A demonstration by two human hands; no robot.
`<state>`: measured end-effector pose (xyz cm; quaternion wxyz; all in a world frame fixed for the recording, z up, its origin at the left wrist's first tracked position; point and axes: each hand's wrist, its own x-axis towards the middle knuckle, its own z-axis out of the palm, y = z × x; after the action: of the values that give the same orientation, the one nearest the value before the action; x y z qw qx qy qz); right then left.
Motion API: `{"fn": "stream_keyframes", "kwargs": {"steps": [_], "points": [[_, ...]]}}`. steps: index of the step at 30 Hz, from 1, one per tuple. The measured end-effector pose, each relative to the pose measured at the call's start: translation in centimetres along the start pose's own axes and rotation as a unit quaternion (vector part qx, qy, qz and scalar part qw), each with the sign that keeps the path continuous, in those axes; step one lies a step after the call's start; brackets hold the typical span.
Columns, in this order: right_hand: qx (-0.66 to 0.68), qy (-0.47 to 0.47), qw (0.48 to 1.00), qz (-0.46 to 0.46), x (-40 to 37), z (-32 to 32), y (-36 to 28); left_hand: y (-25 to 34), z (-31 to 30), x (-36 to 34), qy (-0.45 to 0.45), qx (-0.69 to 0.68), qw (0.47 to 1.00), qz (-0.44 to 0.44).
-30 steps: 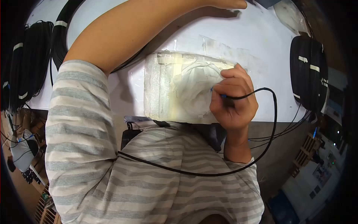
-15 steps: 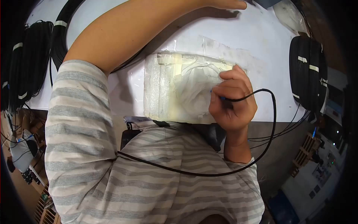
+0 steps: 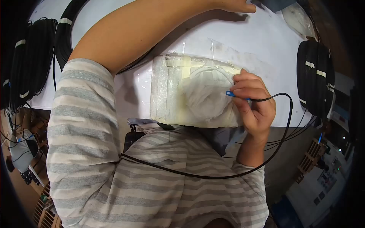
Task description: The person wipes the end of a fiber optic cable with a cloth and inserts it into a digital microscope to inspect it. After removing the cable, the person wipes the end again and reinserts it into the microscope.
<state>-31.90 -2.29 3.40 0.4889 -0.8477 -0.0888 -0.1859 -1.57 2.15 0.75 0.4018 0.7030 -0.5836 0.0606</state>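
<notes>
My right hand (image 3: 256,100) is closed, pinching a small blue cable connector (image 3: 230,93) between thumb and fingers. From the connector a black cable (image 3: 290,114) loops out to the right and sweeps across my striped shirt to the left side. Beneath and left of the connector is a taped, whitish pad (image 3: 209,95) with a round worn patch, at the near table edge. My left hand (image 3: 237,6) reaches over the table at the top edge of the view. One digit of it stretches right; its other fingers are cut off, and any hold is hidden.
Coiled black cables (image 3: 62,41) tied with pale tape lie on the left of the white table (image 3: 266,41). Another taped coil (image 3: 313,76) lies at the right edge. A clear plastic bag (image 3: 298,19) sits at the upper right. Wooden racks (image 3: 311,154) stand on the floor beyond.
My right hand has moved slightly right and turned, so the blue connector shows more plainly. The cable loop has shifted right with it. My left hand stays nearly in place.
</notes>
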Motion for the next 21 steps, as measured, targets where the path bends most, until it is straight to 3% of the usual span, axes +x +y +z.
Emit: {"fn": "stream_keyframes", "kwargs": {"steps": [3, 7, 18, 21], "points": [[-0.061, -0.122, 0.990, -0.035, 1.9, -1.5, -1.4, -0.2, 0.6, 0.2, 0.020, -0.003, 1.000, 0.020], [-0.104, -0.191, 0.975, -0.051, 2.9, -1.4, -1.5, -0.4, 0.6, 0.1, 0.025, 0.000, 0.999, 0.022], [-0.117, -0.175, 0.977, -0.041, 3.4, -2.4, -1.5, -0.2, 0.3, 0.0, 0.013, -0.007, 1.000, 0.012], [-0.123, -0.217, 0.967, -0.050, 3.6, -2.1, -1.5, -0.4, 0.6, 0.1, 0.025, -0.008, 0.999, 0.019]]}}
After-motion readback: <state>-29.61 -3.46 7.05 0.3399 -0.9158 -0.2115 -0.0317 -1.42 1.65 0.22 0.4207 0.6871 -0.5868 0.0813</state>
